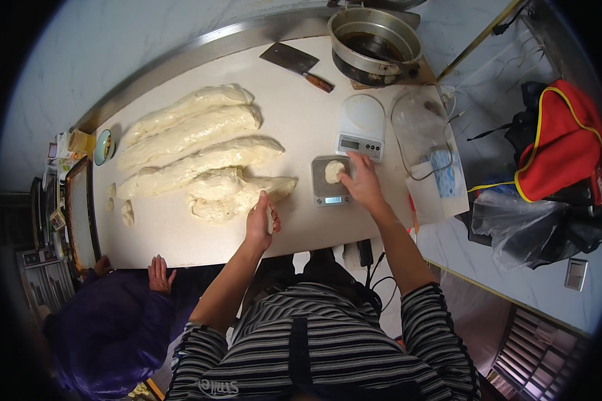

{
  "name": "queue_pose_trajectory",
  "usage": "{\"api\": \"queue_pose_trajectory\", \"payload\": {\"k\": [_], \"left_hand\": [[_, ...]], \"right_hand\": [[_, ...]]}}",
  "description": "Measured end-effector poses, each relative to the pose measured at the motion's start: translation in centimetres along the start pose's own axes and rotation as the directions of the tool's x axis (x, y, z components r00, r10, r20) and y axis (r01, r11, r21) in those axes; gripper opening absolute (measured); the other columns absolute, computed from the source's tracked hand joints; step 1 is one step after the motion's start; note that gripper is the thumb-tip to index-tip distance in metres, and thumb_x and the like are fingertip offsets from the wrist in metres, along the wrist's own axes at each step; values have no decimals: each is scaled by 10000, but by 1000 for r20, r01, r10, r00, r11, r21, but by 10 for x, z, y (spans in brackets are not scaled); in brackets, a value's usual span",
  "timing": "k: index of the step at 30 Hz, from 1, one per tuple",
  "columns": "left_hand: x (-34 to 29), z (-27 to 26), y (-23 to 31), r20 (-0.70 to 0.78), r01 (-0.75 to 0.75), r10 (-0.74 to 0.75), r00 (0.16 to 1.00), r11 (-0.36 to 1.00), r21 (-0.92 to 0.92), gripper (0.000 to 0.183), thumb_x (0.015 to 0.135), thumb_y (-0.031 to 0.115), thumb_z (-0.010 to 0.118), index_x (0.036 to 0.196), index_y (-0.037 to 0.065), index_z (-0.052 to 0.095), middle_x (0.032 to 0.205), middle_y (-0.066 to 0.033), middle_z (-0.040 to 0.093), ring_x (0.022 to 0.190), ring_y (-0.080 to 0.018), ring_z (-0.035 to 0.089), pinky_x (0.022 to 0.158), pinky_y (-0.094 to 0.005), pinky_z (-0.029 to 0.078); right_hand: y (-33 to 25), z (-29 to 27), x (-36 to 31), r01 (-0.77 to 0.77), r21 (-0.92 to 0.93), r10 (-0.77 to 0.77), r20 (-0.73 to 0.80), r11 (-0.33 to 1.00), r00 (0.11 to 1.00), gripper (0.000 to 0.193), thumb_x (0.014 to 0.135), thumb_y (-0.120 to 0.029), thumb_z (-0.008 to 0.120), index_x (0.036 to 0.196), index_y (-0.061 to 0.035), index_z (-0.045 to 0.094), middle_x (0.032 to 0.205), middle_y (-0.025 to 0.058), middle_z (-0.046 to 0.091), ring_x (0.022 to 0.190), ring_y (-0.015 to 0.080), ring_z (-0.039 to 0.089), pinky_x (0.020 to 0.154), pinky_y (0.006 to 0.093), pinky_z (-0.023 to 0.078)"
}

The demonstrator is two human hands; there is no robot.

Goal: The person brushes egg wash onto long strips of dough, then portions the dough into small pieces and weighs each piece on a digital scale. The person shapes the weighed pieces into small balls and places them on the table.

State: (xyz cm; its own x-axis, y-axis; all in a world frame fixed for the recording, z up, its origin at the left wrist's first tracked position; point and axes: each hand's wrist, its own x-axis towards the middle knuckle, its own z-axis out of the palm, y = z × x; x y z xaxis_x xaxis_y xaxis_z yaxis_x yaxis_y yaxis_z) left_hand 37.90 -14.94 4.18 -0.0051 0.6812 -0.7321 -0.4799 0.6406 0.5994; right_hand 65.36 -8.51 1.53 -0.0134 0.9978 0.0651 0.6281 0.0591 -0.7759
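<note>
My left hand (255,227) is closed round a pale narrow piece (269,218) whose kind I cannot make out. It is beside the near end of an uneven dough lump (215,202). Three long dough rolls (194,137) lie farther back on the table. My right hand (364,184) has its fingers apart over the right side of a small grey scale (321,191) with a lit display. Its thumb is at the edge of a small dough piece (334,172) resting on that scale. Behind stands a white kitchen scale (362,113) with nothing on its plate.
A cleaver (291,59) and a metal pot (374,43) of dark liquid stand at the back. Dough scraps (127,212) and a small bowl (104,147) are at left. A person in purple (114,334) rests a hand on the near edge. Plastic bags (421,120) lie right.
</note>
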Motion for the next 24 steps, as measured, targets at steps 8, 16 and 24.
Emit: {"api": "queue_pose_trajectory", "payload": {"k": [8, 16, 24], "left_hand": [[-7, -27, -12, 11, -38, 39, 999, 995, -96, 415, 952, 521, 492, 817, 130, 465, 621, -21, 448, 480, -155, 433, 445, -290, 353], [-6, -1, -10, 150, -102, 110, 983, 993, -57, 339, 958, 443, 521, 931, 105, 533, 766, -32, 527, 646, -165, 516, 599, -311, 442], [16, 79, -2, 307, -114, 52, 950, 976, 185, 479, 964, 481, 495, 1163, 46, 519, 1077, -70, 561, 1038, -182, 522, 951, -353, 405]], "right_hand": [[-20, 14, 5, 135, -218, -89, 207, 967, 974, 650, 678, -183, 789, 1272, -120, 535, 1354, 143, 409, 1250, 341, 385, 1032, 429, 382], [10, 32, 11, -175, 432, 211, -36, 884, 977, 398, 808, -135, 702, 1186, -75, 589, 1108, 112, 580, 1002, 249, 550, 870, 332, 475], [28, -23, -20, -411, 907, 355, 417, -96, 837, 336, 962, -293, 479, 1180, -49, 554, 1015, 132, 637, 859, 222, 612, 748, 317, 510]]}}
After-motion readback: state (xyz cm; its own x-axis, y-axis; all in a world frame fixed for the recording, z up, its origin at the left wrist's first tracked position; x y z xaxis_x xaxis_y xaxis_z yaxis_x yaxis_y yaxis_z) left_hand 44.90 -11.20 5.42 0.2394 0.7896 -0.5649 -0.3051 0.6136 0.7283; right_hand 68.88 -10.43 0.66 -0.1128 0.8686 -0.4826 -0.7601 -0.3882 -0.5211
